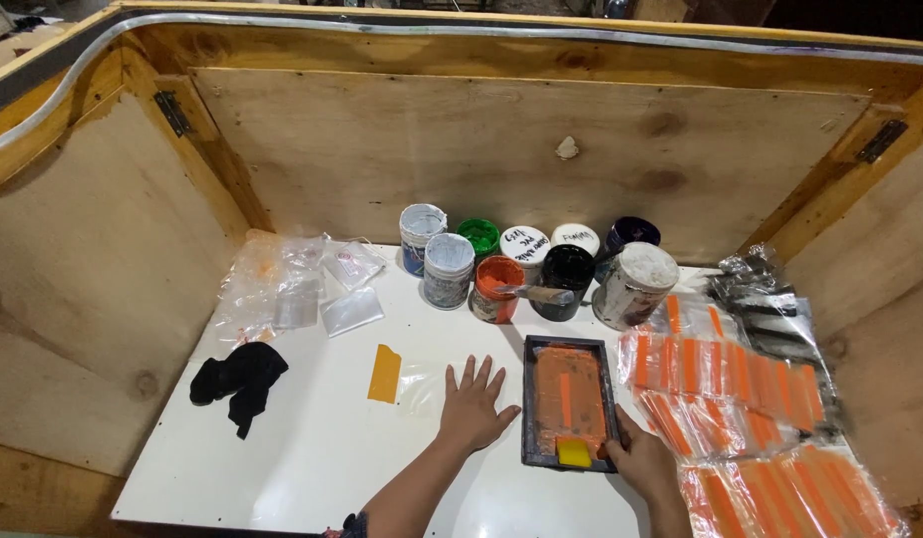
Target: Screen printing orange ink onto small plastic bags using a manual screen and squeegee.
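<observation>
So the right hand [641, 460] is down at the near end of the small dark-framed printing screen [571, 402], fingers curled around the frame's near right corner, right next to a little yellow squeegee [574, 452] sitting at that near edge. I can't tell whether the fingers actually pinch the squeegee or just grip the frame (it's partly hidden by the hand). The left hand [473, 403] is flat on the white tabletop [312, 448], fingers spread wide, palm down, just beside the screen's left side and not touching it as far as I can see.

The key thing: the screen is a rectangle whose long axis runs near-to-far, away from the person, tilted only slightly. Its mesh is smeared orange. The right hand is the closer one, in contact; the left is alongside. The squeegee lies crosswise, its long edge across the screen's short side, at the near end.

Further out: a loose orange strip [385, 374] lies on the table left of the left hand, and a black rag [237, 379] further left. Printed orange pieces in clear bags [731, 399] fan out on the right. Behind the screen stands a cluster of ink tubs [526, 264], one open orange tub [497, 287] with a stirrer resting across it.
</observation>
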